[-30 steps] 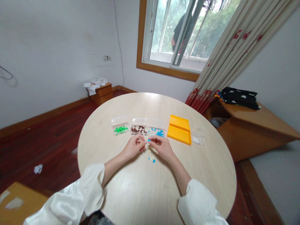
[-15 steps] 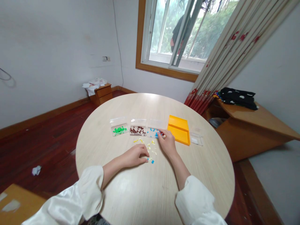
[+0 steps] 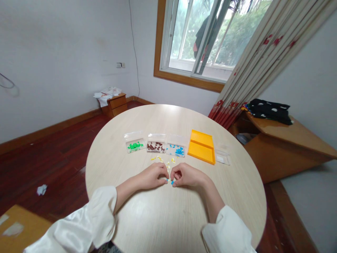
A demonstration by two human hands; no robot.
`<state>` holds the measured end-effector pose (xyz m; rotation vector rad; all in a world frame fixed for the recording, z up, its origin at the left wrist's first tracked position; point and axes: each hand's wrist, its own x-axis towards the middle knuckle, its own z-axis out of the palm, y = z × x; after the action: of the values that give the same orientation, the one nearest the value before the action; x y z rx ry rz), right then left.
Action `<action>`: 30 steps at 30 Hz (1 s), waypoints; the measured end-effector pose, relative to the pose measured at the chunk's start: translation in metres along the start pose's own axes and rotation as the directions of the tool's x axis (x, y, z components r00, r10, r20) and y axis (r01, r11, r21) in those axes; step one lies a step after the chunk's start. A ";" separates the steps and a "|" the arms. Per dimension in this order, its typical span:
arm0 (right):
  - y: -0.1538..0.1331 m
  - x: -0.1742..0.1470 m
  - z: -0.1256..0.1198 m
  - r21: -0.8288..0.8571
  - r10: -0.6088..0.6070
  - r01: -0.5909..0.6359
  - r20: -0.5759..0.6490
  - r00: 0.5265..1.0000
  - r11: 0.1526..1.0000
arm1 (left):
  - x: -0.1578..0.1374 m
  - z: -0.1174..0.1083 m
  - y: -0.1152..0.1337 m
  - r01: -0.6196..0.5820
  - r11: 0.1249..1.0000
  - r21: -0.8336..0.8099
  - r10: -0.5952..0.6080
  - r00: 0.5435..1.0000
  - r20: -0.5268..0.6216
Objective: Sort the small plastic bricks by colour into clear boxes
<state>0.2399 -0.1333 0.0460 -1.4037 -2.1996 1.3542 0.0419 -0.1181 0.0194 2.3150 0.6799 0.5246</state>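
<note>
My two hands face each other low over the middle of the table. A small blue piece shows at the thumb and fingertips of my left hand, whose fingers are curled in a pinch. My right hand has its thumb and forefinger closed on another small blue piece, just to the right of the first. Beyond the fingertips lie loose yellow pieces and cream pieces, partly hidden by the hands. The exact shape of the blue pieces is too small to tell.
Behind my hands stand open clear boxes: one with green pieces, one with brown pieces, one with blue pieces. To their right lie an open yellow case and a clear box on the round table.
My right hand has come back from the box of blue pieces toward me and closed at the blue piece on the table. My left hand has stayed nearly still.
</note>
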 end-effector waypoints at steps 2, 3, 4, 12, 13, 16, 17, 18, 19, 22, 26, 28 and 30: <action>0.000 0.001 0.001 -0.024 0.005 -0.005 0.007 1.000 1.000 | 0.000 0.000 0.000 -0.004 1.000 0.000 0.004 1.000 0.001; 0.000 0.001 0.001 -0.030 0.010 -0.009 0.012 1.000 0.999 | 0.000 0.001 -0.001 -0.004 1.000 0.001 0.004 1.000 -0.002; 0.000 0.001 0.001 -0.031 0.013 -0.013 0.020 1.000 0.999 | 0.000 0.002 -0.001 -0.004 1.000 0.002 0.004 1.000 -0.005; -0.005 0.002 0.004 0.147 -0.077 0.106 -0.190 0.979 0.983 | 0.004 0.004 -0.001 0.144 0.974 -0.174 -0.176 0.967 -0.186; -0.006 0.004 0.005 0.184 -0.087 0.139 -0.266 0.960 0.973 | 0.005 0.004 -0.002 0.162 0.960 -0.227 -0.212 0.952 -0.219; -0.008 0.012 0.011 0.305 -0.071 0.213 -0.417 0.906 0.928 | 0.007 0.003 -0.004 0.161 0.914 -0.371 -0.281 0.913 -0.295; -0.008 0.015 0.013 0.338 -0.061 0.229 -0.441 0.896 0.913 | 0.008 0.003 -0.005 0.155 0.902 -0.404 -0.296 0.901 -0.317; -0.008 0.018 0.015 0.363 -0.053 0.239 -0.455 0.889 0.900 | 0.008 0.003 -0.006 0.150 0.891 -0.429 -0.312 0.889 -0.336; -0.008 0.020 0.017 0.380 -0.046 0.247 -0.466 0.884 0.891 | 0.008 0.003 -0.006 0.149 0.881 -0.449 -0.327 0.877 -0.351; -0.007 0.025 0.022 0.391 -0.033 0.266 -0.510 0.860 0.881 | 0.009 0.001 -0.007 0.145 0.841 -0.522 -0.377 0.849 -0.371; -0.009 0.027 0.023 0.334 -0.059 0.290 -0.560 0.827 0.897 | 0.012 -0.003 -0.006 0.124 0.729 -0.673 -0.440 0.838 -0.323; -0.011 0.027 0.023 0.304 -0.077 0.294 -0.566 0.821 0.906 | 0.012 -0.003 -0.007 0.122 0.671 -0.732 -0.469 0.833 -0.292; -0.012 0.027 0.023 0.292 -0.088 0.296 -0.561 0.823 0.909 | 0.013 -0.003 -0.007 0.124 0.633 -0.764 -0.488 0.830 -0.270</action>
<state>0.2049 -0.1273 0.0349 -1.1879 -1.5716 1.0569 0.0483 -0.1048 0.0189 1.2740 0.8795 0.9819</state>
